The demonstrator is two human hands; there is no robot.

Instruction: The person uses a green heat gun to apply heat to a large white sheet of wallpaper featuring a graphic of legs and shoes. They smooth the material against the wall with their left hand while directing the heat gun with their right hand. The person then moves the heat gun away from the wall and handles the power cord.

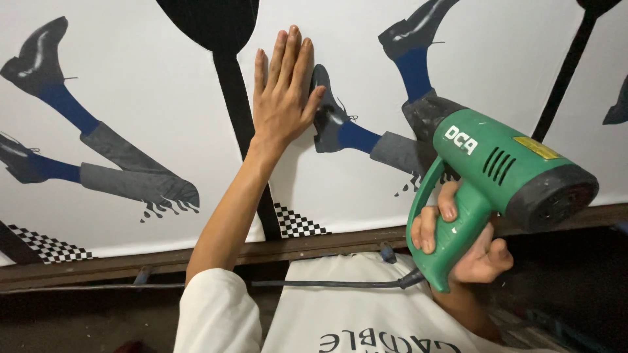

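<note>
My left hand (283, 91) lies flat, fingers together and stretched out, against a white printed sheet (163, 85) on a wall. The sheet shows legs in grey trousers, blue socks and black shoes, with thick black stripes. My palm rests beside one vertical black stripe (237, 104) and one printed shoe. My right hand (458, 245) grips the handle of a green heat gun (504, 170) with a black rear end. Its nozzle points at the sheet, right of my left hand, and is hidden behind the body.
A dark metal rail (307, 247) runs under the sheet's lower edge. The heat gun's black cord (327, 284) trails left across my white shirt (353, 307). Checkered print patches (297, 222) sit near the sheet's bottom edge.
</note>
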